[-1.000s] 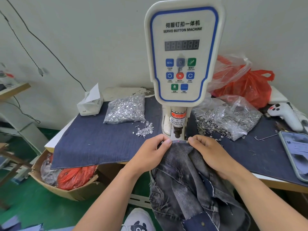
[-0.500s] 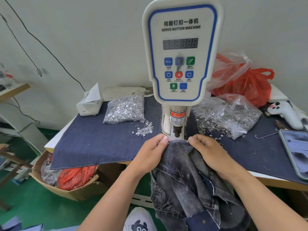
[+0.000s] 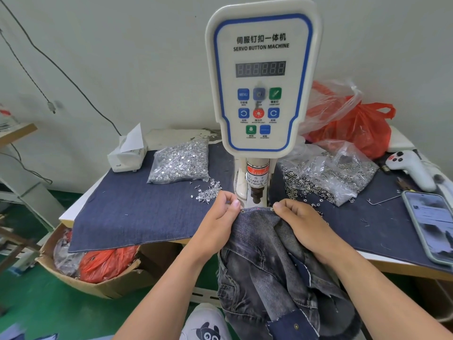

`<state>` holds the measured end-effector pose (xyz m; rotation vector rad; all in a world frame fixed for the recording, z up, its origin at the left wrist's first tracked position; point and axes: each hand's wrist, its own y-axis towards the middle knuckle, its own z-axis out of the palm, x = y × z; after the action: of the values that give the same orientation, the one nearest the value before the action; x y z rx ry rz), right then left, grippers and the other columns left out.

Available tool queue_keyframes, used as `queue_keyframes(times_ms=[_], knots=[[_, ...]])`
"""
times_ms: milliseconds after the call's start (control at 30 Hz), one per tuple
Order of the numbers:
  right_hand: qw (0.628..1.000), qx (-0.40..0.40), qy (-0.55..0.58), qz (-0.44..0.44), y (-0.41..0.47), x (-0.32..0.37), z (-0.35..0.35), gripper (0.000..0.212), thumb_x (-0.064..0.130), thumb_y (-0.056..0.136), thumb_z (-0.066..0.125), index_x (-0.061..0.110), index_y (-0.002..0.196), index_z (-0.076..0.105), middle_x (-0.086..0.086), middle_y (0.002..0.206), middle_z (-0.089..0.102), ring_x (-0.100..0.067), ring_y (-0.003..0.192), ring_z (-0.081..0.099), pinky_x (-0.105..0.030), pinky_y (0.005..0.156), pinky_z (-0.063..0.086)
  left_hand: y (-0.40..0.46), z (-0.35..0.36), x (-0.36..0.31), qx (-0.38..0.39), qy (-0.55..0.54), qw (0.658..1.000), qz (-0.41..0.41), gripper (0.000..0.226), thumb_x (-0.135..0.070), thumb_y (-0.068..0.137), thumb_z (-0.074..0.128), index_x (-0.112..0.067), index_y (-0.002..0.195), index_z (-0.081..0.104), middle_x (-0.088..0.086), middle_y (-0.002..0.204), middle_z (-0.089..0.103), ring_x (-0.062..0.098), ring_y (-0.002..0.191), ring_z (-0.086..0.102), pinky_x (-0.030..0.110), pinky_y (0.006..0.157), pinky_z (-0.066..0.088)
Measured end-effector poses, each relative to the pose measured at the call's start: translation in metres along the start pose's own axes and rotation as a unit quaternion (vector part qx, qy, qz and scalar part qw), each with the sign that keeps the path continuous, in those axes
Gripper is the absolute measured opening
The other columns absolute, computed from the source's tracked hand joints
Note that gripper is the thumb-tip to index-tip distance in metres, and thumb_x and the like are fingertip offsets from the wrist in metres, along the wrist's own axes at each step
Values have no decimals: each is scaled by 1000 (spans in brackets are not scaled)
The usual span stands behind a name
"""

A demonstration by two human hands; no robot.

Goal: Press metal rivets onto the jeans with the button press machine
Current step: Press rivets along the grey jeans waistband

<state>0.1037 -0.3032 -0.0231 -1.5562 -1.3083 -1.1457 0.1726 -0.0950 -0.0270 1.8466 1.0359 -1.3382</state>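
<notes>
While both hands pinch the denim edge, the press sits idle above it. Left hand (image 3: pixel 215 222) grips the left end of the jeans (image 3: pixel 264 256) hem between thumb and curled fingers; right hand (image 3: pixel 301 224) pinches the right end the same way. The stretch between them is pulled flat under the press head (image 3: pixel 256 192), just in front of the die. Two small rivets (image 3: pixel 243 211) already sit near the corners of that edge (one each side). The rest of the garment hangs off the table (image 3: pixel 402 263) front toward the lap.

Handling, as I judge it: denim is soft and floppy, moderately heavy, and the hanging bulk will drag the edge back. Hold close to the target spot, both sides, keep tension, fingertips clear of the punch.

Outward: a bag of studs (image 3: pixel 180 161) left of the machine (image 3: pixel 261 79), a bag of rings (image 3: pixel 326 173) right, a phone (image 3: pixel 431 224) at far right.
</notes>
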Motion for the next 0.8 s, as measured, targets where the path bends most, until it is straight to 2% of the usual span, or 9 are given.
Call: queue_keyframes(times_ms=[167, 300, 433, 533, 700, 800], knots=[[1000, -1, -1, 3, 1, 0, -1, 40, 35, 105, 54, 26, 66, 55, 6, 65, 47, -5, 60, 41, -32, 64, 33, 0, 2, 1, -3, 2, 1000, -1, 19, -56, 104, 41, -44, 94, 52, 24, 111, 64, 20, 93, 61, 58, 97, 51], [1000, -1, -6, -3, 2, -2, -1, 38, 35, 105, 55, 24, 68, 55, 6, 66, 46, -7, 63, 40, -33, 65, 33, 0, 3, 2, -7, 6, 1000, -8, 21, -58, 103, 41, -44, 93, 52, 11, 97, 63, 18, 90, 60, 56, 94, 51], [1000, -2, -4, -6, 3, -3, 0, 39, 34, 104, 55, 27, 66, 56, 9, 65, 47, -5, 62, 40, -31, 64, 33, 1, 3, 3, -6, 1, 1000, -10, 23, -60, 102, 41, -44, 92, 52, 14, 97, 62, 19, 89, 58, 54, 91, 50], [1000, -2, -4, -6, 4, -5, 0, 39, 34, 104, 55, 28, 66, 57, 9, 65, 46, -5, 63, 39, -31, 64, 32, 1, 4, 3, -5, -2, 1000, -10, 22, -59, 103, 41, -43, 92, 52, 27, 104, 60, 22, 90, 58, 62, 95, 49], [1000, -1, -10, -6, 4, -6, -1, 38, 36, 104, 55, 26, 68, 55, 7, 66, 45, -6, 64, 38, -33, 65, 32, 1, 4, 4, -9, 2, 1000, -12, 22, -59, 103, 41, -44, 91, 52, 17, 98, 61, 20, 91, 57, 61, 97, 48], [1000, -2, -11, -6, 4, -6, 0, 38, 37, 104, 55, 27, 67, 55, 9, 65, 45, -6, 63, 38, -31, 64, 32, 1, 4, 4, -9, 3, 1000, -11, 22, -58, 103, 41, -43, 92, 52, 23, 103, 62, 21, 91, 58, 63, 98, 48]])
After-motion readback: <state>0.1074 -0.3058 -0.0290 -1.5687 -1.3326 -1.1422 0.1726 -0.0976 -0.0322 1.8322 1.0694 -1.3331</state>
